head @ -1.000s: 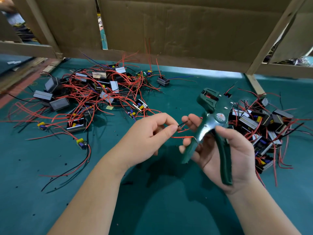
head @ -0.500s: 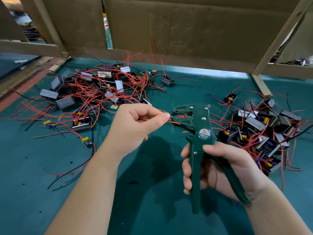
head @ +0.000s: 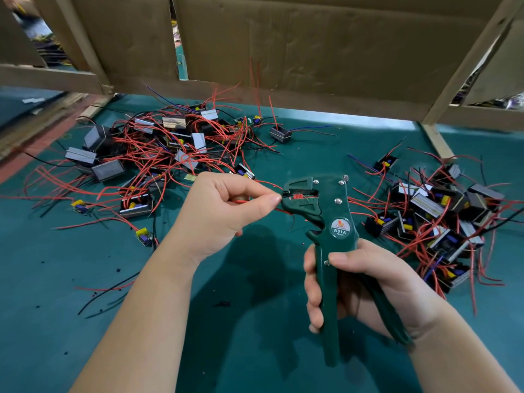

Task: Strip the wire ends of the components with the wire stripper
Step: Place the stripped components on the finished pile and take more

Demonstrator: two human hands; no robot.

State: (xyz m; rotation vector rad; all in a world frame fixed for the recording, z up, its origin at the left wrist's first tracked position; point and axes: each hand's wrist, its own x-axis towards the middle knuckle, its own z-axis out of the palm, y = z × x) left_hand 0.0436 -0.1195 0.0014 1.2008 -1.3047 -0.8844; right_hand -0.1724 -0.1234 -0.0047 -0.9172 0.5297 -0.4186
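Red wire (head: 283,196) now inside stripper (head: 338,222)

Left component pile (head: 158,148) and right component pile (head: 442,217) flank the wire stripper (head: 340,199).

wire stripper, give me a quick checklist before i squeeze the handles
1. Grip on the red wire: ok, the left hand pinches it.
2. Wire end led into the mouth of the wire stripper: ok.
3. Depth of the end in the blades: cannot tell.
4. Hold on both handles: ok, the right hand wraps them.
5. Handles spread, ready to squeeze: ok.
6. Left thumb tip clear of the mouth: not ok, it sits right against it.
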